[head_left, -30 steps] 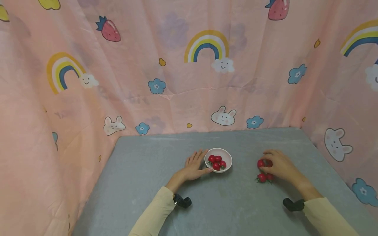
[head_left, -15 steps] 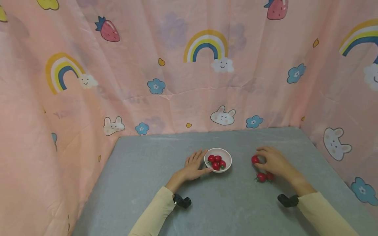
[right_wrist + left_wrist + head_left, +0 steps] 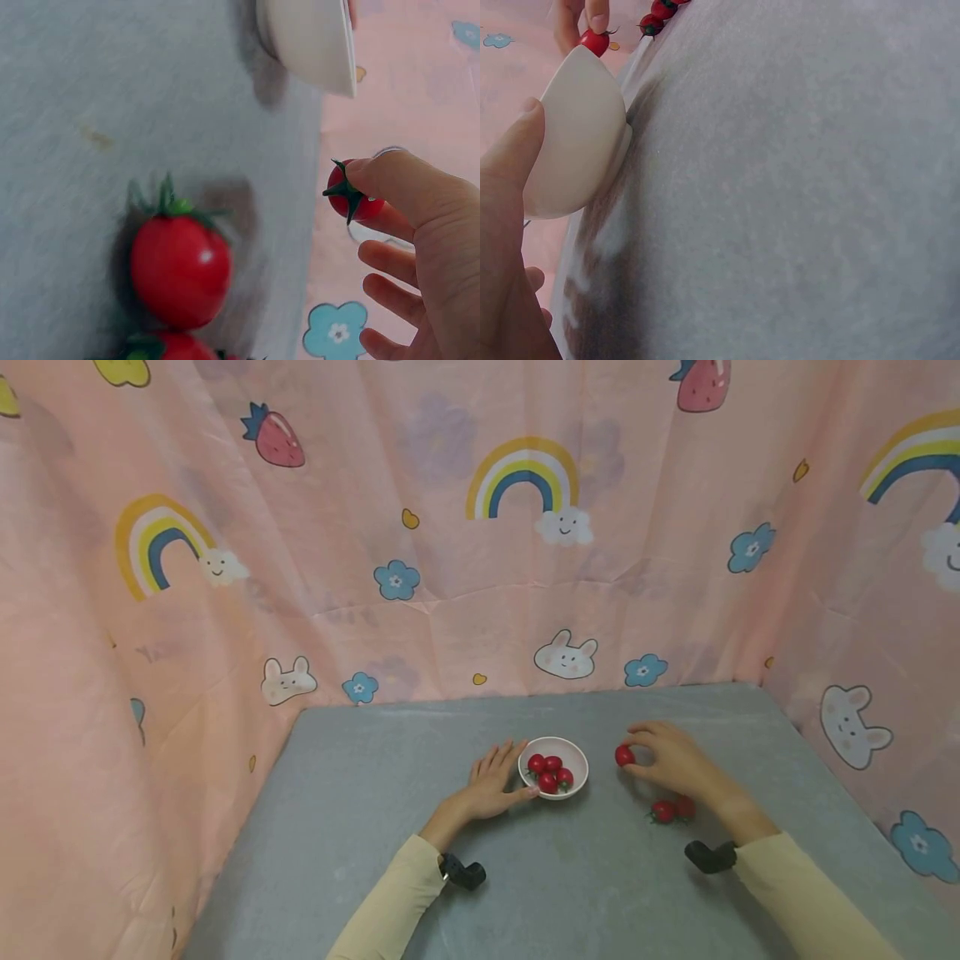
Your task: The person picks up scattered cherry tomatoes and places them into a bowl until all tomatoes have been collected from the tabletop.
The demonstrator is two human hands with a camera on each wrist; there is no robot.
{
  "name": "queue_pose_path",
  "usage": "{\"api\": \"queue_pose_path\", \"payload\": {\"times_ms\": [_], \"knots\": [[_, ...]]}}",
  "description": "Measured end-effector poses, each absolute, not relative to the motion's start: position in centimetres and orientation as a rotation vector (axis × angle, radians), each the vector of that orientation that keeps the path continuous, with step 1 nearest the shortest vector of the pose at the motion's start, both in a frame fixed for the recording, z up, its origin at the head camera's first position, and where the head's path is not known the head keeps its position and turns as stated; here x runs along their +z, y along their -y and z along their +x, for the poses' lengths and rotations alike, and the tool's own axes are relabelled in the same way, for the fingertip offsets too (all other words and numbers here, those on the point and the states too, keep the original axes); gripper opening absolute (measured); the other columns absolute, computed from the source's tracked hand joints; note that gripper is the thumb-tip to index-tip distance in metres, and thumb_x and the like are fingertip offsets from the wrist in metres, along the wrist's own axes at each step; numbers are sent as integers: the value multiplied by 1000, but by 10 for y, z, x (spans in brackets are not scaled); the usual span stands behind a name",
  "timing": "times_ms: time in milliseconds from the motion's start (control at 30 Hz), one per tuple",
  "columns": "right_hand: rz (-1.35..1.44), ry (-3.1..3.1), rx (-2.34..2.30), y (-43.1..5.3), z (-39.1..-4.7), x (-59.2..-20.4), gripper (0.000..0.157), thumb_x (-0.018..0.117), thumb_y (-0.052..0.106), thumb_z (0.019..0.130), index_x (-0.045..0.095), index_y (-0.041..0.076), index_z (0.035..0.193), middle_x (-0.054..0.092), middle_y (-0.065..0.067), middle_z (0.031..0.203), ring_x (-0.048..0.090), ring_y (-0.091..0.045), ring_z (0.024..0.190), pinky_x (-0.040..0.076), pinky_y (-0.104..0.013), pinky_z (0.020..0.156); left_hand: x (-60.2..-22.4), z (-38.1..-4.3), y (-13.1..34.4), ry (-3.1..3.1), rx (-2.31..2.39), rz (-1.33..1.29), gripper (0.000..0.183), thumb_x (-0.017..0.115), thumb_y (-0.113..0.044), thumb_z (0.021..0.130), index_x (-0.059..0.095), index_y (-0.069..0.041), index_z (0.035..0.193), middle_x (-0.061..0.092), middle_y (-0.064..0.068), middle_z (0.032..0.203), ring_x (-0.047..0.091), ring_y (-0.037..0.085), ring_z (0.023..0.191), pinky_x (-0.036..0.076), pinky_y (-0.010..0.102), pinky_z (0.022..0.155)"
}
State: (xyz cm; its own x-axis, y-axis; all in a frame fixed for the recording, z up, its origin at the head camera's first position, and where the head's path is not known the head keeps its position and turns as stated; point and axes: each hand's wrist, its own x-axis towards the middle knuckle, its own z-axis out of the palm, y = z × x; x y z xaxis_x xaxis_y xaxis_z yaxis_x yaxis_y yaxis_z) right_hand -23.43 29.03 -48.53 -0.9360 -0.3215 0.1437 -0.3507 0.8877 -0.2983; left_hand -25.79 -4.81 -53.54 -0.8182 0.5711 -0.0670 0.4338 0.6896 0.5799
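Observation:
My right hand [image 3: 678, 764] pinches a red cherry tomato [image 3: 624, 756] between thumb and fingertips, raised above the table. In the right wrist view its green calyx [image 3: 345, 191] faces the camera. My left hand [image 3: 487, 787] lies beside a small white bowl [image 3: 577, 762], fingers spread, with the thumb [image 3: 525, 139] against its side. Inside the bowl are several cherry tomatoes [image 3: 548, 783]. Below my right hand, more cherry tomatoes [image 3: 663, 812] lie on the table, close together. One lone-looking tomato [image 3: 182, 271] is large in the right wrist view, with another partly cut off below it.
The grey tabletop [image 3: 360, 827] extends around both hands. A pink patterned curtain [image 3: 450, 627] hangs behind it and along both sides. Each wrist wears a black camera mount [image 3: 708, 857].
My right hand has lifted a cherry tomato from the group on the table and carried it left toward the bowl. My left hand has stayed at the bowl.

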Motion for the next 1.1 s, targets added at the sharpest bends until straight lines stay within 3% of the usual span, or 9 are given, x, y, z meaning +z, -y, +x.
{"api": "queue_pose_path", "payload": {"times_ms": [367,1100], "knots": [[571,2948,469,-270,-242,-476,43,77,36,84,71,15,120,60,-16,136,48,-40,131,38,-64,107,-535,-257,48,-2654,831,801,85,53,-60,94,7,-33,160,10,10,169,7,38,156,10,64,120],[683,2931,494,-232,-251,-470,40,79,36,82,73,16,116,61,-14,134,50,-38,130,39,-63,108,-535,-257,47,-2650,833,785,84,53,-60,95,7,-33,160,9,9,169,6,37,156,8,64,120]]}}
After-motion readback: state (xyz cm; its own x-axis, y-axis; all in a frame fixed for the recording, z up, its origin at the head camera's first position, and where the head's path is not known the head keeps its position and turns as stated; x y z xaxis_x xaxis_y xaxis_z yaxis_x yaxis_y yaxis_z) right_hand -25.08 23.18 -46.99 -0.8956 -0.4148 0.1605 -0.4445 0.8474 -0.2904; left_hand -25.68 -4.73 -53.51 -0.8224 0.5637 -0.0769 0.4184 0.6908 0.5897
